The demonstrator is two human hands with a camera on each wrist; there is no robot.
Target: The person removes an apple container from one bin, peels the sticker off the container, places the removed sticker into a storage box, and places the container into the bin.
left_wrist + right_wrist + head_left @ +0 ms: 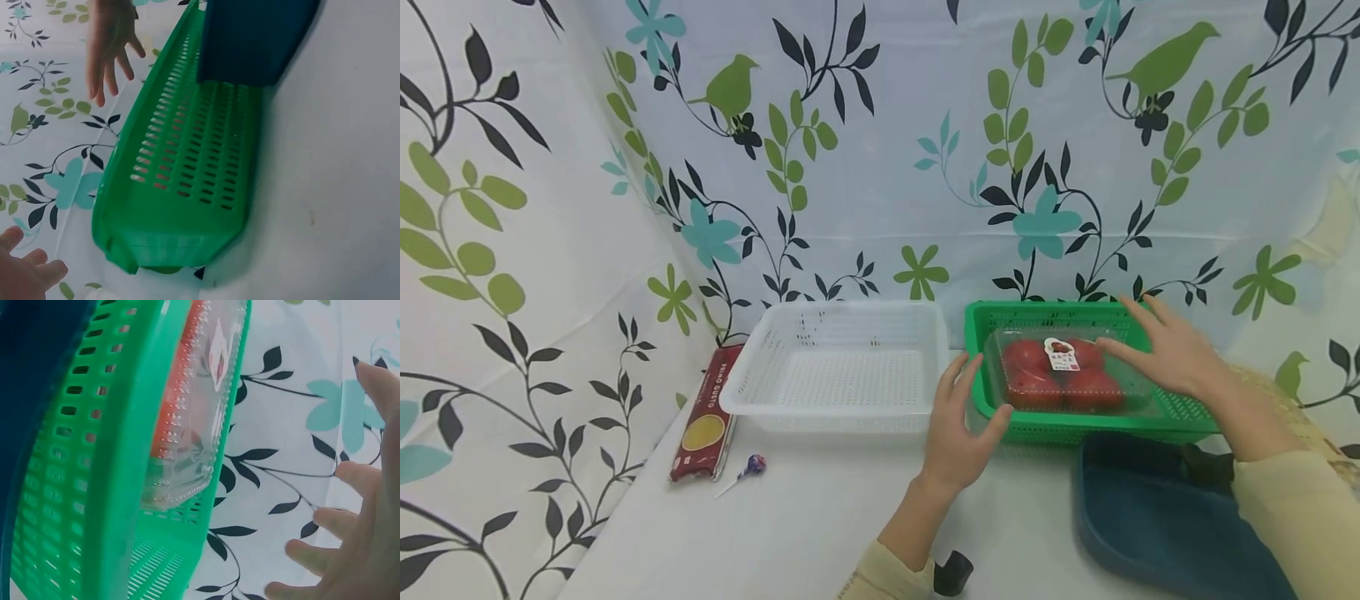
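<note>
A clear plastic box of red tomatoes (1033, 387) with a white label lies inside the green basket (1105, 430). In the head view my left hand (957, 437) is held at the basket's left front corner, fingers spread and nothing in its grasp. Over the right part of the same basket hovers my right hand (1176, 350), its fingers extended near the box. The right wrist view shows that hand (365, 519) apart from the box (181, 478), with spread fingers. Only the fingers of my left hand (28, 272) appear in the left wrist view.
Left of the green basket stands a white basket (850, 408). A red pasta packet (706, 417) leans at its left side, with a lollipop (751, 468) nearby on the white table (790, 542). A dark blue bin (1150, 508) sits at front right. Patterned cloth (887, 208) hangs behind.
</note>
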